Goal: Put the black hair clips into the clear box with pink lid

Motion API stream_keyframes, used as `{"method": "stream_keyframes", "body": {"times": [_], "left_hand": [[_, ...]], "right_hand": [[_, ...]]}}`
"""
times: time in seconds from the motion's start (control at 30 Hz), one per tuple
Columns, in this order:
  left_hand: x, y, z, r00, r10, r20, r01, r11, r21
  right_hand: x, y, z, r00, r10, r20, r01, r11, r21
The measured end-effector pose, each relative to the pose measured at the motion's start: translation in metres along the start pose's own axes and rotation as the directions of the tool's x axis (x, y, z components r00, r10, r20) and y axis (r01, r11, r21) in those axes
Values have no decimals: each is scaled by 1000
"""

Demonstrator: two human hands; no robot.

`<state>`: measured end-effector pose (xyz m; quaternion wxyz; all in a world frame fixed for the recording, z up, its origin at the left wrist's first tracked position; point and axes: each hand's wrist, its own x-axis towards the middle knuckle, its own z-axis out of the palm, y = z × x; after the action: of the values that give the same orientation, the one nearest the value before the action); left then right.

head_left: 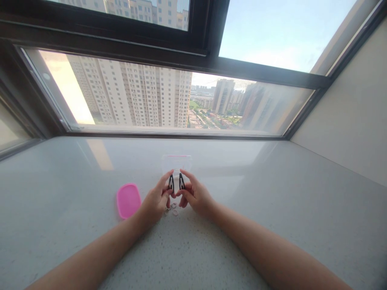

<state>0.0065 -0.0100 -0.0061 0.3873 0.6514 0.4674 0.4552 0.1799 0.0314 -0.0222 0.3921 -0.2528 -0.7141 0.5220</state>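
My left hand [157, 198] pinches a black snap hair clip [171, 183] upright between thumb and forefinger. A second black snap hair clip [182, 181] is held the same way in my right hand [196, 194], a small gap apart from the first. Below my fingertips, several small rings [174, 206] lie on the speckled white counter; they are too small to name more exactly. Just behind my hands stands a clear plastic box [165, 161], partly hidden by them. To the left of my left hand rests a pink lid [129, 200] with rounded corners.
The pale counter [272, 193] reaches back to a dark-framed window [178, 136], with tall buildings outside. A white wall [356, 104] borders the counter on the right. Sunlight reflects off the surface near the window.
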Motion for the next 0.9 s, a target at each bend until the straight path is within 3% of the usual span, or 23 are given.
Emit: {"method": "stream_keyframes", "body": {"times": [0.17,0.5,0.73,0.9], "left_hand": [[-1,1,0,998,4,59,-3,1000,-2],[-2,6,0,997,9,70,-9,1000,-7],[-2,0,0,996,24,80,-28,999,42],[-1,-1,0,996,35,81,-38,999,30]], "right_hand": [[-2,-4,-1,999,46,19,-46,998,-36],[-5,-6,0,1000,0,25,3,991,-135],[-6,-11,1,989,35,145,-6,981,-192],[-6,-10,1,994,6,111,19,974,-224]]}}
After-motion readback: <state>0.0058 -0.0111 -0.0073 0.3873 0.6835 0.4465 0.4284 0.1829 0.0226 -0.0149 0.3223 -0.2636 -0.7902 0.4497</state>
